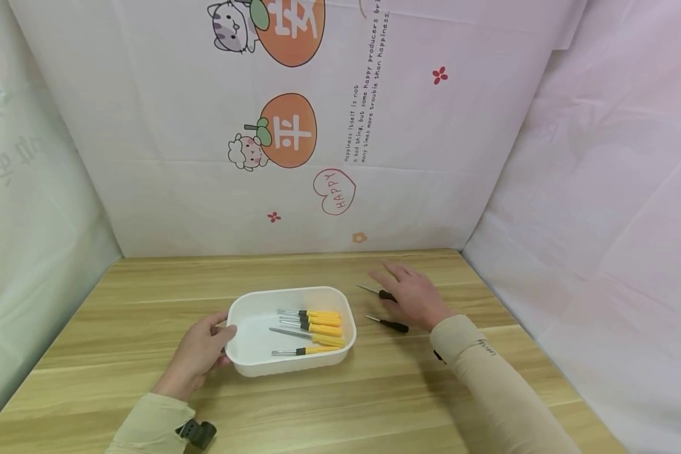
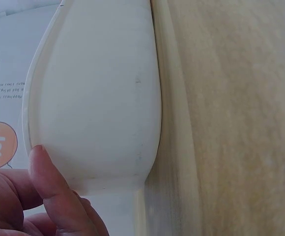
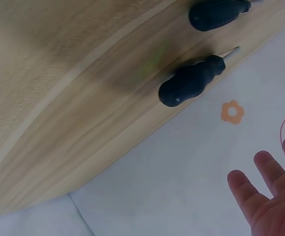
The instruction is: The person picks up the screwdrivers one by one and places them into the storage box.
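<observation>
Left hand [image 1: 201, 353] gripped the white tray's [image 1: 250, 362] near-left rim, thumb over the edge. Right hand [image 1: 411, 293] hovered fingers spread above the far black screwdriver [image 1: 377, 292], holding nothing. Risk: a flat palm could roll it away or nudge the nearer black screwdriver [image 1: 391, 325]. Only the head view showed four yellow-handled screwdrivers [image 1: 318, 328] in the tray; the right wrist view showed both black handles apart.

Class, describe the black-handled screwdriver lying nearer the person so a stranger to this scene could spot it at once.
Start at the white tray in the middle of the wooden table, then look just right of it. Two black-handled screwdrivers lie there; the nearer black screwdriver lies fully uncovered beside the right hand, whereas the farther black screwdriver is partly under that hand.
</observation>
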A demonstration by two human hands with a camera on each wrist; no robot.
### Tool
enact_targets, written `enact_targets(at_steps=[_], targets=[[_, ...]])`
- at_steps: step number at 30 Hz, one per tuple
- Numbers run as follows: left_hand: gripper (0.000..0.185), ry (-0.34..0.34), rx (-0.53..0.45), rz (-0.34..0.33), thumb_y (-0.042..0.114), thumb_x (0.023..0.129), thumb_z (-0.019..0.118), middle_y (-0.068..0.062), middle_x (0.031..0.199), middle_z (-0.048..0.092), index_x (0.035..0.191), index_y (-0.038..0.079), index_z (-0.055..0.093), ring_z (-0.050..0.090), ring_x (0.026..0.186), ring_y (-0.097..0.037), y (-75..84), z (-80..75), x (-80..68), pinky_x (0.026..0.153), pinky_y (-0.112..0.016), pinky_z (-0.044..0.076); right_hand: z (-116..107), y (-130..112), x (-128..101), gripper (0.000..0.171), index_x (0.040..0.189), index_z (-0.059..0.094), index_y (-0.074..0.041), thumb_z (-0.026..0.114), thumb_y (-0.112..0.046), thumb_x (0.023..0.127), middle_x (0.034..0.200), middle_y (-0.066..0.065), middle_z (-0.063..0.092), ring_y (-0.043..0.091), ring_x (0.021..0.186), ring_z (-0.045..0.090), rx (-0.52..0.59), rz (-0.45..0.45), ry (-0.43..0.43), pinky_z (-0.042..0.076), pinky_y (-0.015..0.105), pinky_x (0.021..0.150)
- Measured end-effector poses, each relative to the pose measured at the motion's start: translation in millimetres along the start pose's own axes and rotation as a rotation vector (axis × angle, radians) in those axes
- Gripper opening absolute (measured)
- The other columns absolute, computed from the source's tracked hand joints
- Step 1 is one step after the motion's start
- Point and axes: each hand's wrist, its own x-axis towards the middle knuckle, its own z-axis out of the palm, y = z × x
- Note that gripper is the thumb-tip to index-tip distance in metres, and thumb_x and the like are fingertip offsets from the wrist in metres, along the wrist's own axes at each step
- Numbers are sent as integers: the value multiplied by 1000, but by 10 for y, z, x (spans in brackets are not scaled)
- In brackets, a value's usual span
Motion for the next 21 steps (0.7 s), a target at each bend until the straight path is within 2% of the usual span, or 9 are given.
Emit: enact_targets(at_steps=[6,12,18,21], targets=[[57,-2,-2,-4,19,109,54,-24,126,56,159,0,36,61,75,-19,6,1,-2,55,-24,56,55,80,-36,72,159,45,-23,78,-30,95,162,19,43,42,138,53,4,48,-41,49,63,106],[57,-3,3,-3,19,109,54,-25,127,56,159,0,35,60,74,-18,20,1,-8,55,-24,55,74,126,-66,72,161,42,-25,76,-28,97,164,17,40,45,136,54,10,101,-107,49,64,106],[57,1,1,-6,19,109,54,-25,127,57,159,0,36,61,73,-18,19,3,-4,55,-24,55,89,152,-81,72,161,41,-25,75,-24,98,160,19,45,47,131,57,40,133,-147,50,63,105],[57,1,-4,-10,19,109,55,-25,127,57,159,1,37,60,72,-17,18,5,-2,55,-24,55,107,166,-90,72,161,42,-24,75,-24,97,158,20,47,47,127,60,35,133,-162,53,62,101]])
